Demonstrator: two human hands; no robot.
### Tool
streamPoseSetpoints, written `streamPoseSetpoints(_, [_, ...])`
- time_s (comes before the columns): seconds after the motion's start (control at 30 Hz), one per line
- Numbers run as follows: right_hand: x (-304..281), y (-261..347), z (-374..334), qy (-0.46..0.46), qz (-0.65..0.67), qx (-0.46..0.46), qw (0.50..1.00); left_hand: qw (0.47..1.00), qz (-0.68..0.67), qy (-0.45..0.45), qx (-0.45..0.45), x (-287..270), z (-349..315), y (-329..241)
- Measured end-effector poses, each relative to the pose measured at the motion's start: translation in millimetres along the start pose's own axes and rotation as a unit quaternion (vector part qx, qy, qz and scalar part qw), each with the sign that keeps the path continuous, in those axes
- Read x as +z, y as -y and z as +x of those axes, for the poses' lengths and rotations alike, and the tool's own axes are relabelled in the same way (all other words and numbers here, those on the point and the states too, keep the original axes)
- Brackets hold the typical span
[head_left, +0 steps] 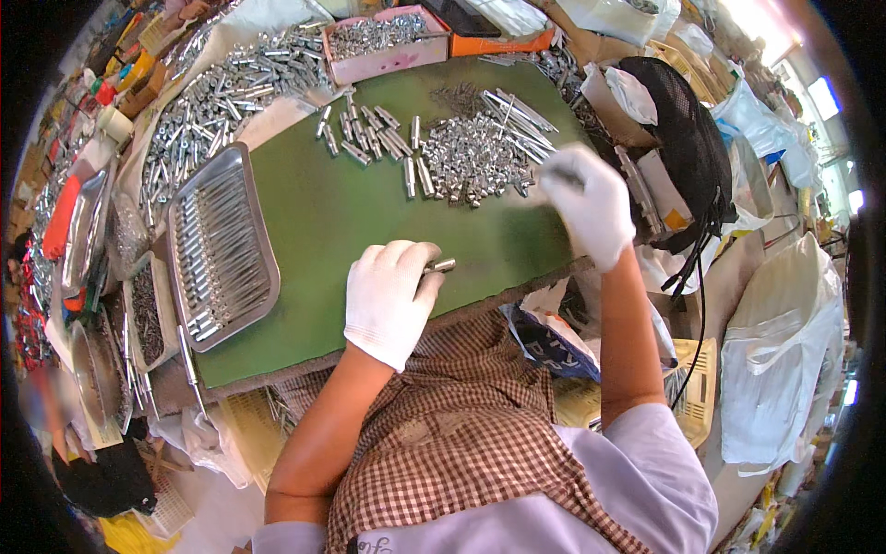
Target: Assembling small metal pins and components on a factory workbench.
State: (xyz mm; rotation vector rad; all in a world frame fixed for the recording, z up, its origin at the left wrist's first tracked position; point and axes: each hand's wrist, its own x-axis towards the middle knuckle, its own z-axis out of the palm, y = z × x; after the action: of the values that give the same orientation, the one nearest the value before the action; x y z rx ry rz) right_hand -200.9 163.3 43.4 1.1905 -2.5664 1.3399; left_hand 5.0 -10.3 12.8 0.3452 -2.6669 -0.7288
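Note:
In a white knit glove, my left hand [392, 297] is closed around a short shiny metal sleeve [444, 265], whose end sticks out past the thumb and forefinger. It rests low over the green work mat [314, 208]. My right hand [591, 198], also gloved, is at the right side of the mat and smeared by motion; I cannot make out its fingers. Close to it lie a heap of small silver metal parts [475, 157] and a bundle of thin metal rods [521, 120]. Left of the heap, several longer metal sleeves [369, 134] lie loose.
A steel tray [269, 277] with rows of rod-like metal pieces stands at the left. Many metal sleeves [221, 97] are piled behind it. A pink box [388, 63] of small parts sits at the back. A black mesh bag [688, 138] borders the mat on the right.

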Motion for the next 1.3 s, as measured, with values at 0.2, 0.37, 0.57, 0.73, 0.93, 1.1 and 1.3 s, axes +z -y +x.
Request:
streamPoseSetpoints(0.2, [15.5, 6.9, -56.3, 0.097, -0.070, -0.051, 0.992, 1.000, 0.010, -0.004, 0.011, 8.1, -1.9, -0.9])
streamPoseSetpoints(0.37, [19.7, 2.0, -52.5, 0.089, -0.125, -0.114, 0.981, 1.000, 0.010, -0.004, 0.002, 12.4, -0.7, -9.6])
streamPoseSetpoints(0.57, [22.6, 2.5, -46.7, 0.082, -0.128, -0.134, 0.979, 1.000, 0.008, -0.019, 0.004, 13.8, -1.1, -8.3])
streamPoseSetpoints(0.73, [26.7, 0.4, -44.0, 0.080, -0.129, -0.129, 0.980, 0.999, -0.021, -0.023, -0.029, 15.3, 0.0, -8.1])
streamPoseSetpoints(0.93, [26.2, 1.4, -39.5, 0.092, -0.126, -0.119, 0.981, 1.000, -0.002, -0.009, -0.010, 13.9, 1.0, -7.8])
streamPoseSetpoints(1.1, [27.0, 1.6, -37.2, 0.099, -0.124, -0.142, 0.977, 1.000, -0.007, -0.015, 0.012, 14.9, -0.7, -6.6])
streamPoseSetpoints(1.3, [17.8, -14.3, -25.8, 0.008, -0.079, -0.075, 0.994, 1.000, -0.001, -0.017, 0.006, 13.9, -1.4, -6.3])
